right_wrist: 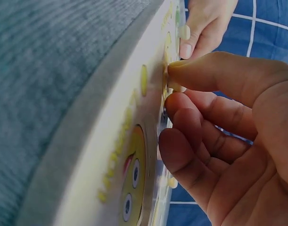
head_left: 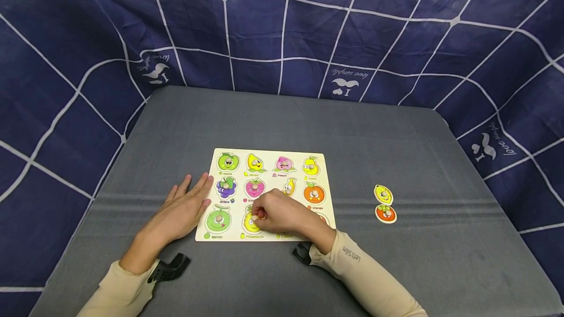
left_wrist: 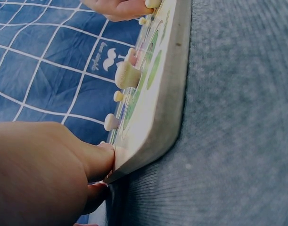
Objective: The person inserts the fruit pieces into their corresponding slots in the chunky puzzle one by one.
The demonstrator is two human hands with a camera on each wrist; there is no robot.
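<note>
A cream wooden fruit puzzle board (head_left: 269, 154) lies flat on the grey table. My right hand (head_left: 279, 212) reaches over its lower part and pinches the knob (right_wrist: 178, 87) of the yellow pineapple piece (head_left: 248, 225), which lies at its printed spot. My left hand (head_left: 182, 212) rests at the board's left edge with fingers extended; in the left wrist view its thumb (left_wrist: 99, 160) touches the corner. Other knobbed pieces sit in the board, among them the melon (head_left: 218, 219), grape (head_left: 226, 188) and orange (head_left: 314, 193).
Right of the board, a lemon piece (head_left: 383, 194) and a red-orange tomato-like piece (head_left: 386, 214) lie on the grey cloth (head_left: 423, 160), one above the other. Blue grid-patterned fabric (head_left: 264, 28) hangs behind and at both sides of the table.
</note>
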